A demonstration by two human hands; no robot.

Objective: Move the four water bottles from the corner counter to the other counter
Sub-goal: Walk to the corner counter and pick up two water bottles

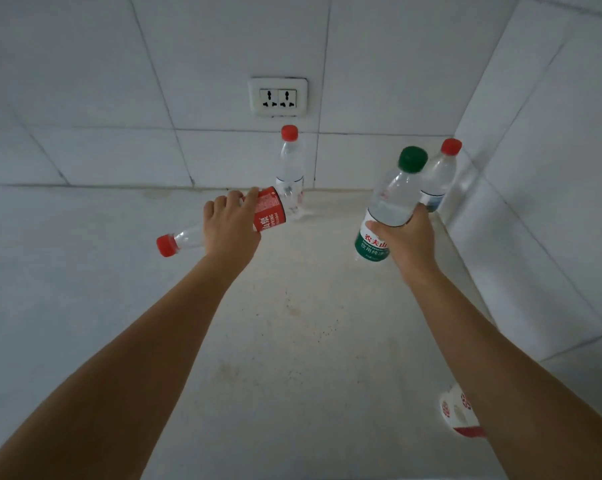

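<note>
The pale speckled stone counter (292, 341) still carries two clear red-capped plastic bottles: one (290, 168) upright at its back edge, one (439, 174) in the far right corner. The right hand (408, 237) is wrapped around a green-capped, green-labelled clear bottle (389, 206), near upright, cap tilted up-right. The left hand (232, 225) is closed around a red-labelled clear bottle (223, 223) lying level, cap pointing left. Best carry both with firm mid-body grips.

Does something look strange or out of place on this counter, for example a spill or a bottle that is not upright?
No spill or damage shows. One oddity: the clear plastic bottle with red label in the left hand is held nearly sideways, cap pointing left. The green-capped clear bottle in the right hand only leans slightly.
</note>
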